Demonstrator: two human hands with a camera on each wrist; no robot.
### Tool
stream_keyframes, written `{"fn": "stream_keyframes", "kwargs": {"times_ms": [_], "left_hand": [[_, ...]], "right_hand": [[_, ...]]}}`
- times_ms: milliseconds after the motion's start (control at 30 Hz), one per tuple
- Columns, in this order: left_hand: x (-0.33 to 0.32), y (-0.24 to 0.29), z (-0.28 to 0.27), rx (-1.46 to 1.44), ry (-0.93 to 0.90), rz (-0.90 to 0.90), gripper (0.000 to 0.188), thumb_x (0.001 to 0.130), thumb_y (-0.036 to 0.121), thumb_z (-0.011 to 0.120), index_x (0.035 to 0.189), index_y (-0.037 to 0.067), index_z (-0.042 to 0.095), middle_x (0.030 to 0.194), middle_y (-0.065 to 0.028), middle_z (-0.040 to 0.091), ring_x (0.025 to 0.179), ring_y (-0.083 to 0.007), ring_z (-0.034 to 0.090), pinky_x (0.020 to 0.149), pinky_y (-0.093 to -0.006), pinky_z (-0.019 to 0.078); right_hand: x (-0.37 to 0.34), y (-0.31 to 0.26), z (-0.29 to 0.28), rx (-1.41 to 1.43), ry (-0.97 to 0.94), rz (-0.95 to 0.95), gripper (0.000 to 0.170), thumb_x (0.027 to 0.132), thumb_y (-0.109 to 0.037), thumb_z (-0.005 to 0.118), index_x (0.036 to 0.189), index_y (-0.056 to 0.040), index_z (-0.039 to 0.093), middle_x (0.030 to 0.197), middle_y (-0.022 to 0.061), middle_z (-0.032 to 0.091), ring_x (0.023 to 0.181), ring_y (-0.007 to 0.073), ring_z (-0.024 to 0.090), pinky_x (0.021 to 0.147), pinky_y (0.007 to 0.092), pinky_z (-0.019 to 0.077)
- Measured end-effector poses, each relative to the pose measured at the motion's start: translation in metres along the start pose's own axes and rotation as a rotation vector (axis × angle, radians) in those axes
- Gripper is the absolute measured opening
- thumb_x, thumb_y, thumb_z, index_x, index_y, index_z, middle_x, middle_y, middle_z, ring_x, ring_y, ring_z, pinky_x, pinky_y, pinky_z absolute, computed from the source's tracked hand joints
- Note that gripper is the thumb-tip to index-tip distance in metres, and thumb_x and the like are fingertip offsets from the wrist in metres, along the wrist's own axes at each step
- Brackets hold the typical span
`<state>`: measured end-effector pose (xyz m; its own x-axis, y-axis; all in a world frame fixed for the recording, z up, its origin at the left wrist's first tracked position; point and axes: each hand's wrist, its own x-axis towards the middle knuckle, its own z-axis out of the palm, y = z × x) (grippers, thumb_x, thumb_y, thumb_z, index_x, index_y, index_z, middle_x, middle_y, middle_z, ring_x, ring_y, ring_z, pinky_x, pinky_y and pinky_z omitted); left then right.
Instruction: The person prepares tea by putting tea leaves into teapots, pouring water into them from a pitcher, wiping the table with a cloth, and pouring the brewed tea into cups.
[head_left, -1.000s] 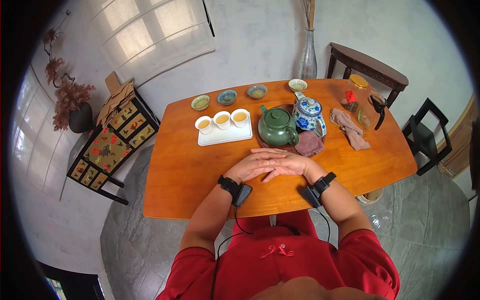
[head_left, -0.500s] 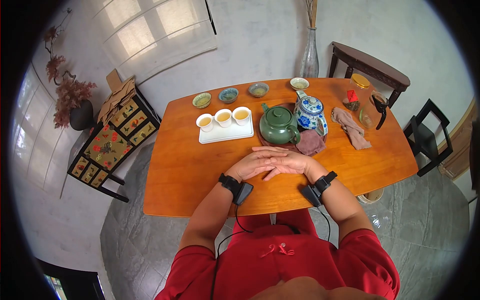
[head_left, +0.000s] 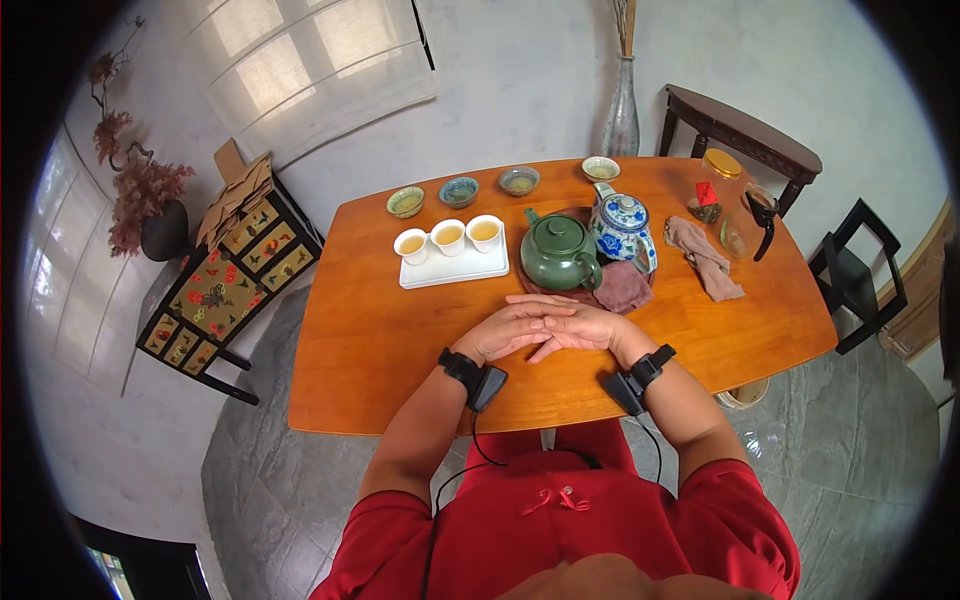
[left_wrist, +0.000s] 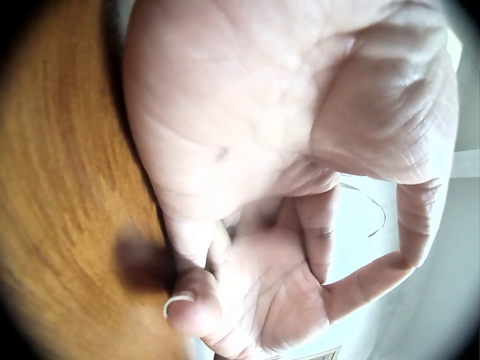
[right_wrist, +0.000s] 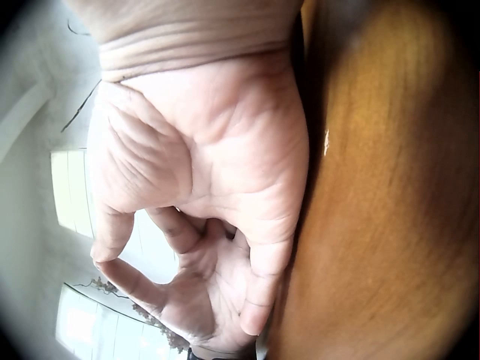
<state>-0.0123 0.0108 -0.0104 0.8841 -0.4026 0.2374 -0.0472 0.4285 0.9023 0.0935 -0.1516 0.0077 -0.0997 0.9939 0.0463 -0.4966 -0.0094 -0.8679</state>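
My left hand [head_left: 503, 334] and right hand [head_left: 585, 328] rest together at the near side of the wooden table [head_left: 400, 390], fingers laid over each other and loosely bent. Neither holds an object. Both wrist views show the palms facing, with thumb tips meeting and the little-finger edges low along the wood. Just beyond the hands stands a green teapot [head_left: 557, 255], beside a blue-and-white floral teapot [head_left: 622, 230]. A folded mauve cloth [head_left: 623, 288] lies right of the fingers. To the left, three white cups of tea [head_left: 449, 236] stand on a white tray [head_left: 455, 272].
Several small bowls [head_left: 459, 191] line the far edge. On the right lie a crumpled pinkish cloth [head_left: 705, 260], a jar with a yellow lid [head_left: 718, 180] and a glass pitcher with a black handle [head_left: 742, 225]. A painted cabinet [head_left: 215, 300] stands left, a black chair [head_left: 858, 265] right.
The view shifts very slightly, so the table things sit a little further right in the picture. The hands keep the same pose.
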Motion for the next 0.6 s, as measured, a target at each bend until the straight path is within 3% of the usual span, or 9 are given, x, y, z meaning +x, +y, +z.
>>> {"fn": "stream_keyframes", "kwargs": {"times_ms": [433, 500, 600], "left_hand": [[-0.0008, -0.0028, -0.0024, -0.024, 0.01, -0.012, 0.042, 0.098, 0.016, 0.053, 0.135, -0.002, 0.049, 0.145, -0.0117, 0.041, 0.132, -0.0243, 0.043, 0.109, -0.0379, 0.0386], [-0.0015, -0.0028, -0.0041, 0.016, 0.019, -0.06, 0.049, 0.097, 0.024, 0.055, 0.137, -0.003, 0.047, 0.15, -0.0169, 0.032, 0.138, -0.0297, 0.036, 0.112, -0.046, 0.0324], [0.0, -0.003, -0.0055, 0.057, 0.059, -0.112, 0.049, 0.097, 0.022, 0.056, 0.137, -0.003, 0.046, 0.15, -0.0162, 0.032, 0.137, -0.0297, 0.037, 0.112, -0.0454, 0.0337]], "right_hand": [[0.0, -0.0027, 0.0049, -0.02, 0.058, 0.043, 0.075, 0.093, -0.027, 0.066, 0.151, -0.0083, 0.023, 0.147, 0.0105, 0.034, 0.128, 0.0246, 0.047, 0.093, 0.0456, 0.0538], [0.0, -0.0041, 0.0059, -0.025, 0.067, 0.056, 0.075, 0.092, -0.027, 0.066, 0.151, -0.0083, 0.023, 0.147, 0.0106, 0.034, 0.128, 0.0247, 0.047, 0.093, 0.0459, 0.0536], [-0.0002, -0.0043, 0.0059, -0.012, 0.069, 0.042, 0.075, 0.092, -0.025, 0.066, 0.151, -0.0086, 0.024, 0.146, 0.011, 0.036, 0.127, 0.0247, 0.047, 0.093, 0.0459, 0.0536]]}}
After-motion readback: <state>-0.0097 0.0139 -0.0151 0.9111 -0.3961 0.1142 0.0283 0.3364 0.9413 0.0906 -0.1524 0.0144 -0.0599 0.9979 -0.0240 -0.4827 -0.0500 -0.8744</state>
